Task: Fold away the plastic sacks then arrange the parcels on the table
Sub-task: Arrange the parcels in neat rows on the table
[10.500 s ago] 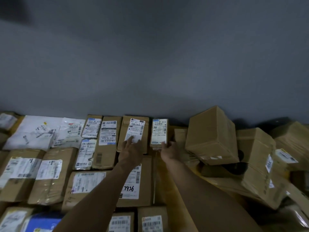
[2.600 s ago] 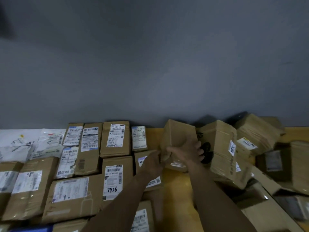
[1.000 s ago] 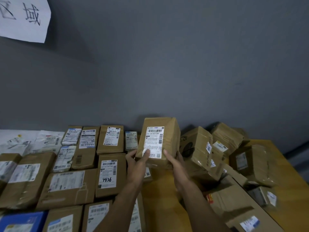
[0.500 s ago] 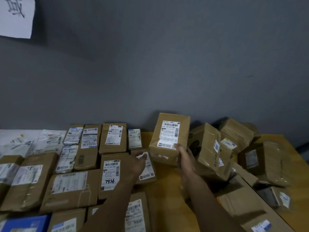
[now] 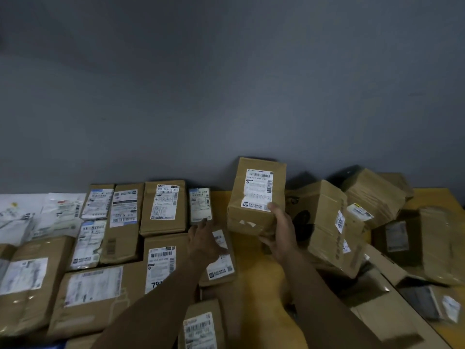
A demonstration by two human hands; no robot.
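My right hand (image 5: 281,235) grips a brown cardboard parcel (image 5: 254,215) with a white label, held tilted above the yellow table (image 5: 251,278) near the grey wall. My left hand (image 5: 203,241) rests flat, fingers spread, on a small labelled parcel (image 5: 221,268); its fingertips touch the narrow parcel (image 5: 200,205) in the back row. Rows of labelled brown parcels (image 5: 163,207) lie flat to the left.
An untidy heap of cardboard boxes (image 5: 329,222) fills the right side, with a flattened carton (image 5: 377,311) in front. White plastic mailers (image 5: 22,215) lie at the far left. Another parcel (image 5: 201,326) lies at the bottom edge. The grey wall bounds the table behind.
Since one second ago my left hand let go of the held parcel and dropped onto the small parcel on the table. My right hand alone carries the box, shifted slightly right.
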